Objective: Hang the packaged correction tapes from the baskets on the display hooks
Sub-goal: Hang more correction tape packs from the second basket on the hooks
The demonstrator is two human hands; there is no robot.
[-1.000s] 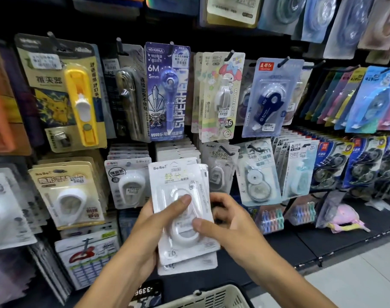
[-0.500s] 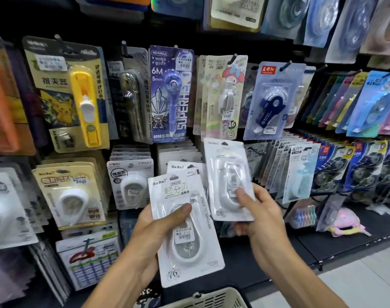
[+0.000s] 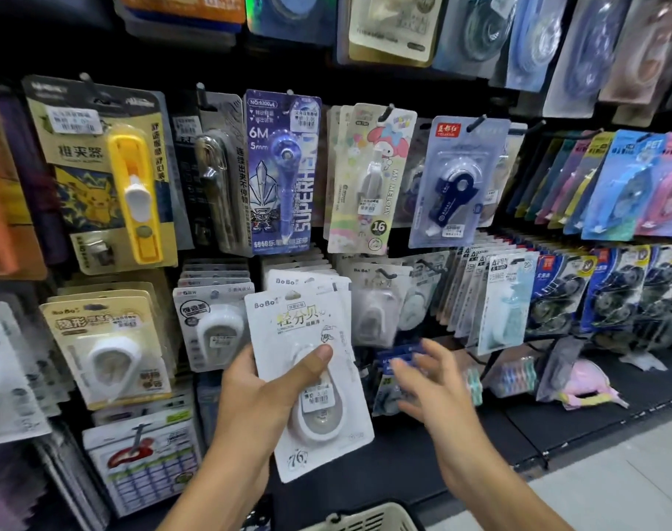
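Note:
My left hand (image 3: 258, 400) grips a small stack of white packaged correction tapes (image 3: 307, 339), thumb pressed on the front blister, held up in front of the display. My right hand (image 3: 430, 381) is beside it on the right, fingers spread and empty, blurred. Just above that hand a matching white pack (image 3: 376, 312) hangs on a black display hook (image 3: 384, 273). At the bottom edge I see the rim of a cream basket (image 3: 369, 519).
The black wall is packed with hanging stationery: a yellow pack (image 3: 108, 178) and blue pack (image 3: 282, 174) above, a navy correction tape (image 3: 457, 182), rows of blue packs (image 3: 610, 293) at right. A low black shelf (image 3: 595, 412) holds loose items. Pale floor lies bottom right.
My right hand took one white pack off the stack, carried it up and right to the hook and let go. It is now drawing back empty. The left hand kept holding the stack.

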